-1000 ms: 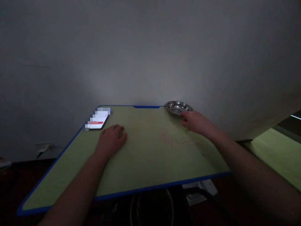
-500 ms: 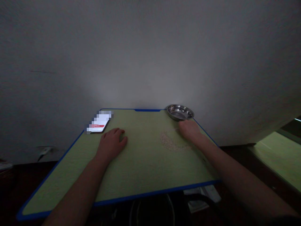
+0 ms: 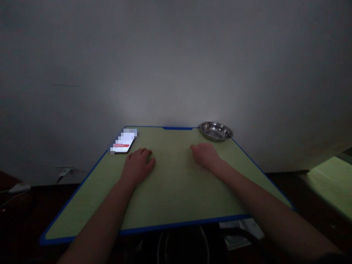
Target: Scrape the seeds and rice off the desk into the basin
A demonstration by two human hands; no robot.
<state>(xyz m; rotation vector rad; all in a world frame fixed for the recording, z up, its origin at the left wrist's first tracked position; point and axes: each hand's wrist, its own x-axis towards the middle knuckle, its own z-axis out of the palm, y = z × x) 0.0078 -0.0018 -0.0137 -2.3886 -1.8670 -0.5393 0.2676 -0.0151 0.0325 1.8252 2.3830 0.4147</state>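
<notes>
**Right hand at the pale grains, steel bowl at the far right corner**

Container: steel bowl (image 3: pixel 216 138) upright at the far right corner of the green table (image 3: pixel 165 194), near the wall (image 3: pixel 176 66). Its shiny inner wall and bottom show; contents, if any, too dim to tell.

Right hand (image 3: pixel 205 155): fingers curled inward, over the right-centre of the table, nearer the viewer than the bowl and apart from it. Whether it grips anything: cannot tell. Pale grains (image 3: pixel 200 168): a faint, blurred patch on the table beside and partly behind this hand.

Left hand (image 3: pixel 138 165): palm down on the table, fingers loosely spread, holding nothing visible; near the lit phone (image 3: pixel 124 142) at the far left.

Change from the earlier frames: right hand has moved off the bowl's near side toward the table's middle, now covering much of the grain patch. Left hand holds its place.
</notes>
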